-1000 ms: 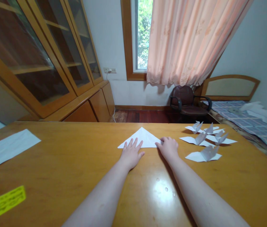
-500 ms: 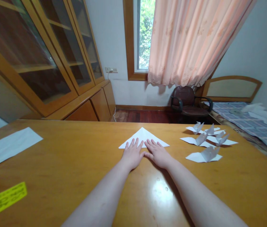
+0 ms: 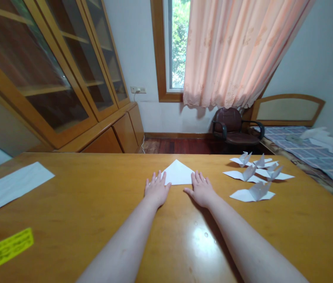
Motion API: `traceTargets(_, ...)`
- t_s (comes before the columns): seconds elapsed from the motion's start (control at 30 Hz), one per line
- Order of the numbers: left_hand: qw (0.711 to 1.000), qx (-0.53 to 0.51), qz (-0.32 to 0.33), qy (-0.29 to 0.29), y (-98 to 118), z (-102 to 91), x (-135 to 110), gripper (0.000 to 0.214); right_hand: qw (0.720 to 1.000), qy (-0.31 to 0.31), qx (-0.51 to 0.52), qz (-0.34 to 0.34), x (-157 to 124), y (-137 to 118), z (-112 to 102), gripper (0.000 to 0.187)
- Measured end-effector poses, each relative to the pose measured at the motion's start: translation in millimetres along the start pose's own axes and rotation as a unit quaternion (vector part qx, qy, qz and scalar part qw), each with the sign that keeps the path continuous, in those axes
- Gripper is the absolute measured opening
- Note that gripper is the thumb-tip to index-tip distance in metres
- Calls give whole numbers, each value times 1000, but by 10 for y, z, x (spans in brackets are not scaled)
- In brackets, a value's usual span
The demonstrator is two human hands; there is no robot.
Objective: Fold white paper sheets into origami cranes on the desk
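Head view: white paper triangle [image 3: 178, 173] lay flat, apex away; left hand [image 3: 156, 192], right hand [image 3: 201, 191] spread over its ends, gripping nothing.

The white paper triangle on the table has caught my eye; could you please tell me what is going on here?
A person has both bare hands on the white paper triangle, its peak pointing away from them. The left hand lies over its left side and the right hand over its right. On the table, several folded paper birds stand to the right, and a white sheet lies to the left.
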State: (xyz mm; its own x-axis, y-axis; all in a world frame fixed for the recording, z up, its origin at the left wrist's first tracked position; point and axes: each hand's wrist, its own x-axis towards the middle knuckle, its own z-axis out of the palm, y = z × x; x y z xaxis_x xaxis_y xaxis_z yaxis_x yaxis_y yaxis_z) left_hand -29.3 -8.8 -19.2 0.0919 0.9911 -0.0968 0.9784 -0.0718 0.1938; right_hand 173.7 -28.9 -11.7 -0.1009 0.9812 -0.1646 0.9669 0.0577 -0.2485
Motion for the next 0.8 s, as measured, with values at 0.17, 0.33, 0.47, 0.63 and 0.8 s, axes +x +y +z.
traceTargets(0.17,1000,0,-28,-2,13,-17,-5,64,998,4,-9,64,14,9,-2,91)
traceTargets(0.33,999,-2,-49,12,1,-14,-1,65,997,9,-6,79,36,48,-4,92)
traceTargets(0.47,998,-3,-54,10,-8,-13,11,62,995,14,-4,102,55,88,-11,89)
traceTargets(0.63,997,-10,-73,12,-38,-15,24,61,992,37,-2,120,80,121,22,87)
traceTargets(0.8,995,-14,-99,30,-25,-34,26,64,987,65,7,147,126,158,21,85)
